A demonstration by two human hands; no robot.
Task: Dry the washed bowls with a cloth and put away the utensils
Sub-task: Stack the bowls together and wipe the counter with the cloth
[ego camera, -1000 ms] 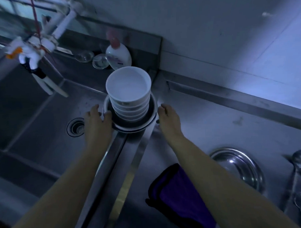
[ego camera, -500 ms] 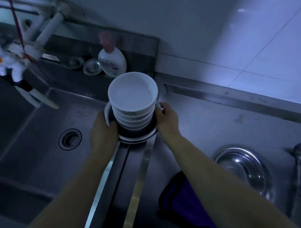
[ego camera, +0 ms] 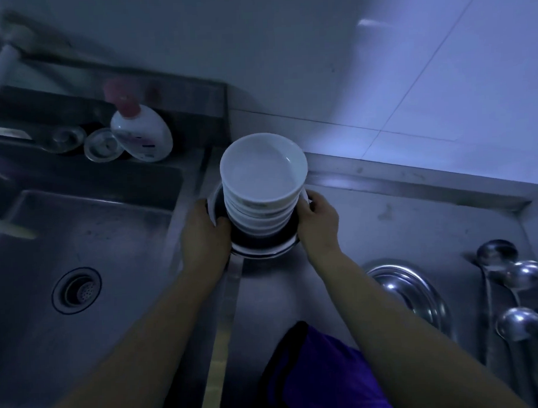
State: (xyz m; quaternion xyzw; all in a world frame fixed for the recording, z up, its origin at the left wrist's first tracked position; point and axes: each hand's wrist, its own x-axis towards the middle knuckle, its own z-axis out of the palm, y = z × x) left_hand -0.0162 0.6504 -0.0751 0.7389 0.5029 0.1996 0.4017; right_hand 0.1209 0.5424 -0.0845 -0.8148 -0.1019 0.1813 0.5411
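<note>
- left hand (ego camera: 205,236) curled round the left rim of a round shallow metal basin (ego camera: 263,249), thumb hooked over the edge; right hand (ego camera: 318,223) gripping the opposite rim the same way
- stack of white ceramic bowls (ego camera: 262,192) sits inside that basin, between the two hands, top bowl's mouth facing up
- basin sits by the ridge between the steel sink (ego camera: 95,240) left of the left hand and the steel desk (ego camera: 414,217) right of the right hand; cannot tell if it's lifted or resting
- purple cloth (ego camera: 322,370) lies on the desk below the right forearm, untouched, so drying likely not started
- steel ladles (ego camera: 508,287) and a round steel dish (ego camera: 411,293) lie right of the right hand, well apart from it
- risk: stack is tall and looks slightly leaning, so a tilt or jerk of the basin could topple bowls into the sink
- risk: wet rim may slip from either hand
- risk: swinging right could knock the dish or ladles
</note>
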